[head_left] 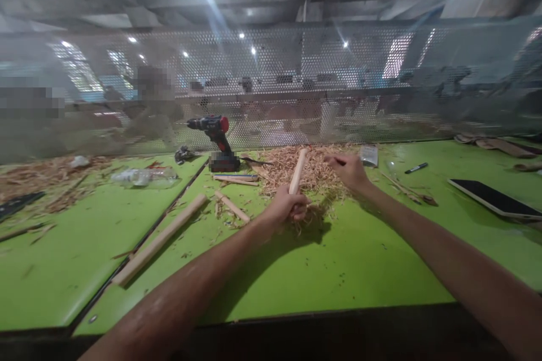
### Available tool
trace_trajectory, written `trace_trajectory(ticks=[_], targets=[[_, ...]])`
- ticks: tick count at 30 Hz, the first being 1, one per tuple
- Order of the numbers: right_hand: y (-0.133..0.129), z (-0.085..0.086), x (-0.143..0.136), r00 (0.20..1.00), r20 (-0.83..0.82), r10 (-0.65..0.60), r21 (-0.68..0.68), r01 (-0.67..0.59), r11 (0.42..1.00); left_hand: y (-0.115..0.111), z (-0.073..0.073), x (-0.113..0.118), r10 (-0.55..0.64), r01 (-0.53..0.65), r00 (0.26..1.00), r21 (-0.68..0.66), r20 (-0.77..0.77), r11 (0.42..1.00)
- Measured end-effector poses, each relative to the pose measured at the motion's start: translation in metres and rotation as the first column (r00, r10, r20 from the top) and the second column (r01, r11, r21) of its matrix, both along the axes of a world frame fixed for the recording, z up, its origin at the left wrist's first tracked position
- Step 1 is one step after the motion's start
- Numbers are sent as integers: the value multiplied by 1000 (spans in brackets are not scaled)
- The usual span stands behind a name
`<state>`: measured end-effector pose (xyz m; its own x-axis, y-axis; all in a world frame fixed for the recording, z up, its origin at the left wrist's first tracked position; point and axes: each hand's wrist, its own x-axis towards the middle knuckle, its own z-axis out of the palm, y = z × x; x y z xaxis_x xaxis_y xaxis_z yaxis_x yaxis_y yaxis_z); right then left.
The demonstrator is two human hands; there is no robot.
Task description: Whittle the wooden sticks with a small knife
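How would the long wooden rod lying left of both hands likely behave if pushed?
The long wooden rod looks thick and straight, so it is probably stiff. Its sides seem rounded, so it may roll on the smooth-looking green tabletop.

Perforated screen (271, 62) — bright windows (78, 73) beyond.

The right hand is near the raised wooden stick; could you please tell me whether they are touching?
Apart: the head view shows wood shavings visible between the right hand and the wooden stick, which the left hand grips.

Stick (298, 171) (perhaps tapered) in left hand (288, 206)
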<state>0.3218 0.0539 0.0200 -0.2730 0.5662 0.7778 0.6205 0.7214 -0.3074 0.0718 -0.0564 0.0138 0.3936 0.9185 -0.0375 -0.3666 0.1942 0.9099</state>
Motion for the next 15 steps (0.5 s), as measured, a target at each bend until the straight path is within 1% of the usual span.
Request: trace_trajectory(ticks=[3, 5, 7, 9, 12, 15], targets=[[-24, -2, -33, 974, 116, 193, -69, -186, 980, 3, 0, -2, 39, -39, 998, 10, 43, 999], [-37, -4, -48, 949, 165, 268, -79, -258, 963, 3, 0, -2, 49, -51, 997, 25, 50, 998], [-45, -5, -56, 939, 197, 283, -56, -277, 959, 3, 3, -2, 53, -54, 998, 17, 40, 998], [-49, -5, -59, 933, 233, 275, -27, -277, 961, 2, 6, -2, 82, -82, 997, -15, 15, 997], [-49, -7, -58, 929, 268, 254, 5, -265, 964, 1, 12, 0, 158, -159, 987, -46, -20, 986], [-46, -9, -56, 933, 291, 212, 10, -225, 974, 0, 13, 0, 184, -185, 982, -38, -30, 982]])
